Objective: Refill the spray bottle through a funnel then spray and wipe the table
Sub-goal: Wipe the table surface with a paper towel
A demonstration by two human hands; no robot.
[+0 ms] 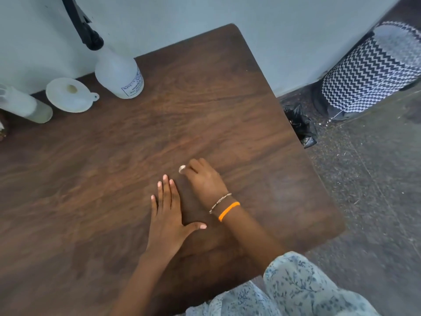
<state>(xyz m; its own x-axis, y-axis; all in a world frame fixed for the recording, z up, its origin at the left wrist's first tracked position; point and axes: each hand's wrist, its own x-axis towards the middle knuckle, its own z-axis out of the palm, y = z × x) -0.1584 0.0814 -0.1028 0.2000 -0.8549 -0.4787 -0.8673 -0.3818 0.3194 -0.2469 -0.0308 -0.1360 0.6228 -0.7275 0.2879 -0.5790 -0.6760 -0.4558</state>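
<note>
A dark brown wooden table (pixel 141 137) fills most of the view. At its back left stands a white spray bottle (pixel 117 73) with a black trigger head. A white funnel (pixel 69 95) lies next to it, wide mouth up. Further left a pale bottle (pixel 25 106) lies on its side. My left hand (pixel 167 215) rests flat on the table, fingers straight. Just right of it my right hand (pixel 204 180) presses on the table with curled fingers round a small whitish thing (pixel 182 169), only a bit of which shows.
A black-and-white zigzag basket (pixel 369 71) stands on the floor at the right, with a black plastic bag (pixel 300 126) beside the table's right edge. A pale wall runs behind the table. A small brown thing (pixel 2 131) sits at the far left edge.
</note>
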